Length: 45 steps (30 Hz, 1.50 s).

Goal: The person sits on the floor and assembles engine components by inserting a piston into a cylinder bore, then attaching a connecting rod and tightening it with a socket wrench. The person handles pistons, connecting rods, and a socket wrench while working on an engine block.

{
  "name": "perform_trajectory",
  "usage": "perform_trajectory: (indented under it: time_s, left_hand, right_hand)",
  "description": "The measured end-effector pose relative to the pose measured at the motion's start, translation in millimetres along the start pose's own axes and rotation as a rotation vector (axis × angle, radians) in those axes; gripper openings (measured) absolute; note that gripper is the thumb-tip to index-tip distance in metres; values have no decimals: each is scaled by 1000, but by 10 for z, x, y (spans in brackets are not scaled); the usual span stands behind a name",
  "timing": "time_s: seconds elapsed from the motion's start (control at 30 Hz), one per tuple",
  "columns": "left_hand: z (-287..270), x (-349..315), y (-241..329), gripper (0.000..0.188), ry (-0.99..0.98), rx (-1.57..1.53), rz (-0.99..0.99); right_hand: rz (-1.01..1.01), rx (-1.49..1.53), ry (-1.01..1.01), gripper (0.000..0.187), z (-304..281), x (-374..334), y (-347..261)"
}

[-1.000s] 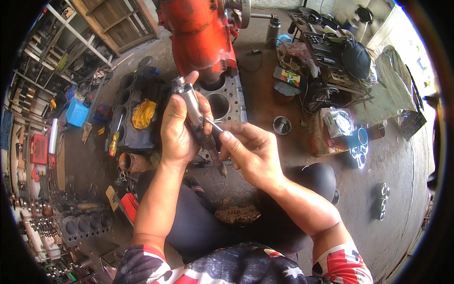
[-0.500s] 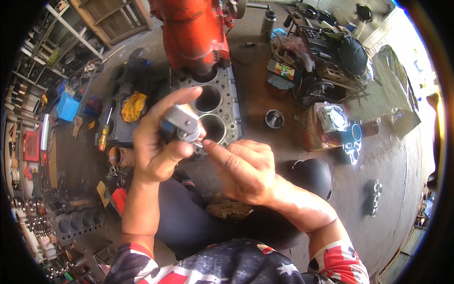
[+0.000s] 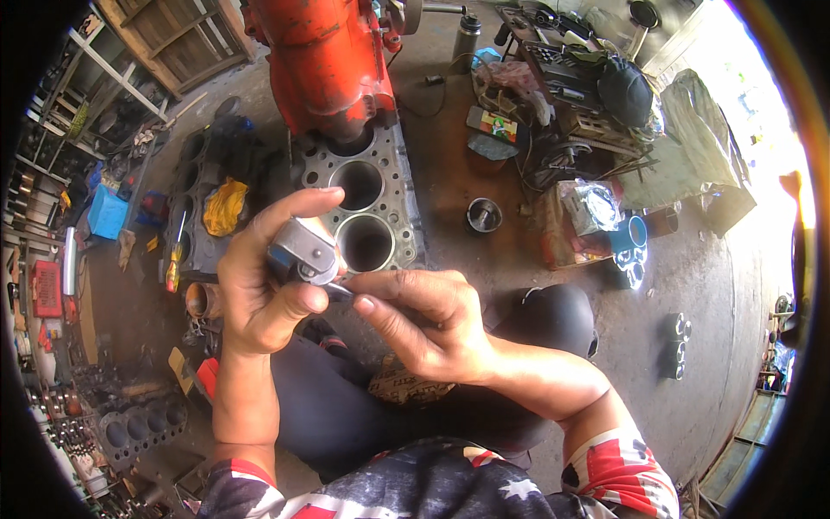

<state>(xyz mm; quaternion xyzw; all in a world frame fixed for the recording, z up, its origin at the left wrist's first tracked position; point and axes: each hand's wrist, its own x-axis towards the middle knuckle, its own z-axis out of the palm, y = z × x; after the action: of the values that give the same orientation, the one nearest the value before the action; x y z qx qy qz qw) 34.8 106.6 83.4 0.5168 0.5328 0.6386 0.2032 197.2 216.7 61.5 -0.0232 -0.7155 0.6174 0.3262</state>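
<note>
My left hand (image 3: 252,284) is closed round a grey metal tool (image 3: 304,249) with a rounded, block-like end and a small pivot pin; the rest of it is hidden in the palm. Between thumb and forefinger, my right hand (image 3: 437,322) pinches a thin metal piece (image 3: 340,290) that sticks out at the tool's lower end. Its exact kind is too small to tell. Both hands are held above the near end of an engine block (image 3: 405,195) with round cylinder bores. A red machine (image 3: 324,65) stands on the block's far end.
Left of the block lies another dark engine block (image 3: 194,164) with a yellow cloth (image 3: 226,206) and a screwdriver (image 3: 175,264) on it. A round metal cup (image 3: 484,215) sits on the floor at right. Farther right stand a cluttered bench (image 3: 566,78) and a blue cylinder (image 3: 629,233).
My right thumb has come up against the forefinger, which pointed at the tool before; they now pinch the thin metal piece. The tool is tilted differently, and the whole view has shifted slightly.
</note>
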Motion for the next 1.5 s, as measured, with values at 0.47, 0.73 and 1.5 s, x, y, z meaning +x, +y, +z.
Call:
perform_trajectory:
  time_s: [0.47, 0.73, 1.5]
  left_hand:
    - [66, 20, -76, 77, 75, -113, -37]
    - [-158, 251, -303, 72, 289, -892, -81]
    - [-323, 273, -481, 64, 301, -1242, -64]
  right_hand:
    - [615, 546, -57, 24, -45, 53, -37]
    - [387, 243, 72, 28, 167, 60, 103]
    - [627, 433, -88, 23, 299, -127, 275]
